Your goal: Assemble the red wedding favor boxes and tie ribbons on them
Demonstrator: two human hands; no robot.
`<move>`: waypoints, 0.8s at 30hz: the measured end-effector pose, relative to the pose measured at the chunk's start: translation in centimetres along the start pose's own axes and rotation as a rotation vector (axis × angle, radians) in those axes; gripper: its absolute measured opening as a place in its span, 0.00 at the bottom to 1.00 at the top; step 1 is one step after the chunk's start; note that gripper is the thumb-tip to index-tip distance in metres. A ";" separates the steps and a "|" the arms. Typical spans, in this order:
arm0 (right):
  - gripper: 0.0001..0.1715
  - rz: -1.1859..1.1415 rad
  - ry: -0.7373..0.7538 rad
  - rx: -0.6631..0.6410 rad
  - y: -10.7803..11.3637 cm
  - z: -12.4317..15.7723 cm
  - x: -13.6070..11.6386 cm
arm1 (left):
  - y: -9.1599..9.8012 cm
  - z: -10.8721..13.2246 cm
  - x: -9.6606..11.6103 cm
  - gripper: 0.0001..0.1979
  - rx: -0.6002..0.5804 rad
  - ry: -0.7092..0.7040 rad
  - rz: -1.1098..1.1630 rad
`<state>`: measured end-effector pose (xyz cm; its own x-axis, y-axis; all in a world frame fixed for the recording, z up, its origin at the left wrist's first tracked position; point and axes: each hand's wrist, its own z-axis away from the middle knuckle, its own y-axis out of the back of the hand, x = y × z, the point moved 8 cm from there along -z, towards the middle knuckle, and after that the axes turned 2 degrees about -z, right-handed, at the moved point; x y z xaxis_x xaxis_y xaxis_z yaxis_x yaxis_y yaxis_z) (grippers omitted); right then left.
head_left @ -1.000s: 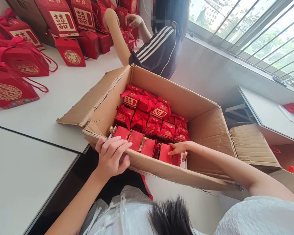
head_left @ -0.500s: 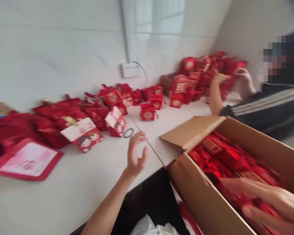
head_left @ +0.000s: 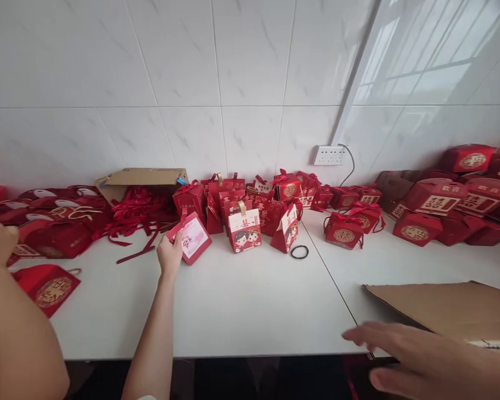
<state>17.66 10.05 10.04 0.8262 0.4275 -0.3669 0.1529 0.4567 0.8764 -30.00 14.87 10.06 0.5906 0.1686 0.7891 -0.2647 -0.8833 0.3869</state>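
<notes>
My left hand (head_left: 169, 251) is closed on the upper left corner of a red gift box (head_left: 195, 239) with a pale pink front, tilted on the white table. My right hand (head_left: 425, 355) is at the lower right, fingers apart and holding nothing, near the brown flap of a cardboard carton (head_left: 445, 308). Just right of the held box stands a red-and-white candy box (head_left: 245, 236) with two cartoon faces. A similar box (head_left: 286, 230) stands turned beside it, and a black ring (head_left: 300, 252) lies close by.
At the left edge, another person's arm (head_left: 16, 328) reaches over the table, near a red box (head_left: 48, 289). An open carton (head_left: 145, 178) of red ribbons stands against the wall. Red boxes (head_left: 437, 194) are piled at right. A power strip (head_left: 330, 155) hangs on the wall.
The view has swung left, away from the carton of red boxes. My left hand, empty before, now grips the pink-fronted box. My right hand no longer hovers over the carton's contents.
</notes>
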 end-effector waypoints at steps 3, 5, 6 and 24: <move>0.26 0.000 0.046 -0.243 1.4 -4.0 -4.8 | 2.3 2.3 0.5 0.12 0.014 -0.034 0.077; 0.27 0.051 0.128 -0.200 3.3 -6.6 -7.7 | 3.0 5.2 2.0 0.15 0.003 -0.086 0.143; 0.26 0.089 0.164 -0.146 4.3 -7.7 -8.9 | 2.6 6.9 2.9 0.15 -0.058 -0.121 0.186; 0.13 -0.605 0.306 0.583 1.2 -8.3 -5.6 | -6.4 19.9 12.2 0.20 -1.206 -0.360 0.554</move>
<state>8.68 14.67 10.55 0.3463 0.4698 -0.8120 0.8359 0.2384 0.4944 -5.88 13.90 7.69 0.3056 -0.3631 0.8802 -0.9109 0.1577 0.3813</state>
